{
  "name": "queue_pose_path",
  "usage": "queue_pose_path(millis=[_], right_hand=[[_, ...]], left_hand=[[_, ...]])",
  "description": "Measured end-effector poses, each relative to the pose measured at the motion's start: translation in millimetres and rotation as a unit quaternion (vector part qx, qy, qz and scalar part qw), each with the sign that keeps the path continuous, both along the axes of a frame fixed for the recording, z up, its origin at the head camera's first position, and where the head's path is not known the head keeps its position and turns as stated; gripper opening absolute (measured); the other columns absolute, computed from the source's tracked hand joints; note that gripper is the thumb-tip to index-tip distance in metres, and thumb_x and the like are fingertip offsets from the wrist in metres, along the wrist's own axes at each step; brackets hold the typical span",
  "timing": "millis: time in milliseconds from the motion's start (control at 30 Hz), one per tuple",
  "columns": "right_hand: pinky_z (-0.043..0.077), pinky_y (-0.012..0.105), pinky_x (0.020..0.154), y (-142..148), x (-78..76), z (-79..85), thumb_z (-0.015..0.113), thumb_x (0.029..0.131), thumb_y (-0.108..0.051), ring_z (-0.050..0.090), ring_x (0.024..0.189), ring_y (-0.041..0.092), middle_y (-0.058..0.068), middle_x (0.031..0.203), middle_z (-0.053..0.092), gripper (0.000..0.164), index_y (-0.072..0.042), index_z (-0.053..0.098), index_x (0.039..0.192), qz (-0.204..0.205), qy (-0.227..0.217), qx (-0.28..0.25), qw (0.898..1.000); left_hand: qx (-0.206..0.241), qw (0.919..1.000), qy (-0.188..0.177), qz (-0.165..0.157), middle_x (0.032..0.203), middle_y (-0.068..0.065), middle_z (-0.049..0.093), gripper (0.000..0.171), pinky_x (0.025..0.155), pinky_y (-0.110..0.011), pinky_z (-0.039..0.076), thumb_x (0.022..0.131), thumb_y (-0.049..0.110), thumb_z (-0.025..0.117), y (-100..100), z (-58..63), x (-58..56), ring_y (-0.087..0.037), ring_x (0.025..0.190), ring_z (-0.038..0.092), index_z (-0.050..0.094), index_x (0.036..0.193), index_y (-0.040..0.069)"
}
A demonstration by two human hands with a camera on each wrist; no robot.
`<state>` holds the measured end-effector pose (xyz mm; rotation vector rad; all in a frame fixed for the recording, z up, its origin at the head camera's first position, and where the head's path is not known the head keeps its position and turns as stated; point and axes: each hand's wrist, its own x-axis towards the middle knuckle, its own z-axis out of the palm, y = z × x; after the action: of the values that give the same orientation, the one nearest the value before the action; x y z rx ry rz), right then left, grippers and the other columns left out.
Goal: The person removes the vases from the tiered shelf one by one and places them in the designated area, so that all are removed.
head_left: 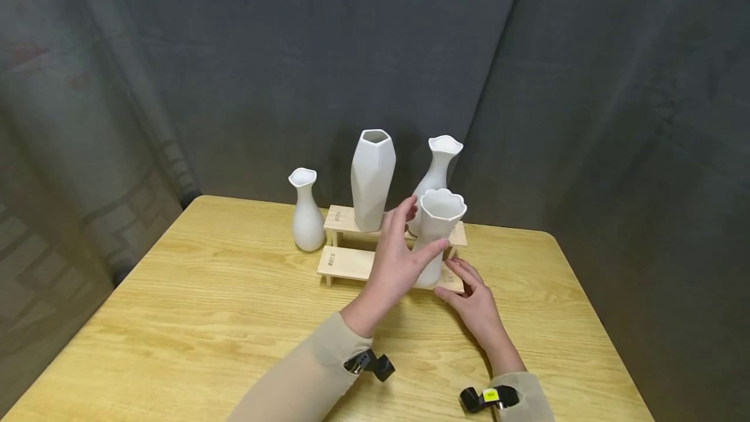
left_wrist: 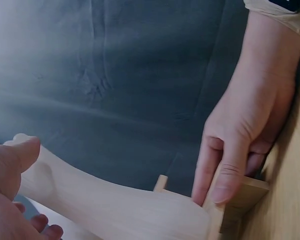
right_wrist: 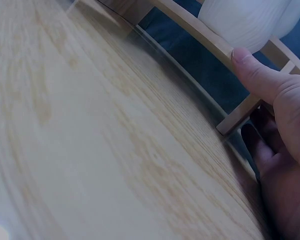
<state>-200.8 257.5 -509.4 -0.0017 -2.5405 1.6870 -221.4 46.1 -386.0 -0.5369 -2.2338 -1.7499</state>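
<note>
A white vase with a scalloped rim [head_left: 434, 230] stands upright on the right part of the lower step of a two-tier wooden stand [head_left: 351, 264]. My left hand [head_left: 397, 259] is around this vase, its thumb across the front and its fingers on the far left side. In the left wrist view the vase [left_wrist: 115, 202] lies between thumb and fingers. My right hand [head_left: 477, 305] holds the right end of the lower step, thumb at the front edge and fingers at the end. The right wrist view shows its thumb [right_wrist: 255, 75] against the step, close by the vase's base.
On the stand's upper step are a tall faceted white vase [head_left: 372, 181] and, partly hidden, a narrow-necked white vase [head_left: 434, 172]. Another small white vase [head_left: 307, 220] stands on the wooden table [head_left: 193, 318], left of the stand. Grey curtains [head_left: 328, 70] hang behind the table.
</note>
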Motion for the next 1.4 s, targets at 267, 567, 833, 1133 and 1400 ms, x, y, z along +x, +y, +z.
queue_pose_path(millis=[267,567,833,1133,1400], right_hand=[[0.044,0.013,0.105,0.4,0.1,-1.4,0.086,0.099,-0.031,0.029,0.164,0.035,0.007,0.177,0.033,0.074,-0.014,0.054,0.164,0.002,-0.001,-0.004,1.000],[0.045,0.023,0.112,-1.6,-0.2,-3.8,0.086,0.100,-0.029,0.028,0.165,0.035,0.007,0.177,0.032,0.075,-0.014,0.054,0.165,0.003,-0.009,-0.009,1.000],[0.045,0.029,0.116,-3.1,-1.9,-4.7,0.086,0.099,-0.030,0.026,0.165,0.034,0.006,0.177,0.032,0.075,-0.014,0.053,0.165,0.001,-0.011,-0.014,1.000],[0.043,0.042,0.121,-2.4,0.0,-1.1,0.087,0.099,-0.030,0.026,0.165,0.033,0.005,0.177,0.032,0.075,-0.015,0.055,0.164,-0.002,-0.016,-0.021,1.000],[0.043,0.018,0.112,-1.1,-0.9,-0.4,0.087,0.099,-0.031,0.026,0.165,0.035,0.006,0.178,0.032,0.075,-0.015,0.054,0.165,-0.001,-0.012,-0.014,1.000]], left_hand=[[-0.030,0.9994,0.009,0.012,0.147,-0.011,0.058,0.084,0.112,-0.051,0.051,0.093,0.028,0.093,6.6,-13.5,-4.6,-0.031,0.137,0.059,0.048,0.163,0.016],[-0.039,0.9991,-0.017,0.004,0.145,-0.007,0.060,0.080,0.108,-0.050,0.054,0.096,0.030,0.091,8.4,-17.9,-5.5,-0.025,0.129,0.062,0.050,0.162,0.017],[-0.041,0.9990,-0.016,0.005,0.149,-0.006,0.062,0.077,0.111,-0.051,0.054,0.096,0.028,0.090,7.7,-19.6,-7.3,-0.025,0.132,0.064,0.051,0.161,0.016],[-0.038,0.9993,0.003,0.002,0.144,-0.007,0.064,0.071,0.108,-0.054,0.056,0.097,0.025,0.090,8.8,-20.2,-7.5,-0.025,0.129,0.065,0.055,0.158,0.015],[-0.033,0.9994,0.007,0.004,0.142,-0.008,0.065,0.068,0.107,-0.054,0.057,0.097,0.022,0.090,7.9,-16.1,-7.6,-0.025,0.127,0.067,0.057,0.156,0.013]])
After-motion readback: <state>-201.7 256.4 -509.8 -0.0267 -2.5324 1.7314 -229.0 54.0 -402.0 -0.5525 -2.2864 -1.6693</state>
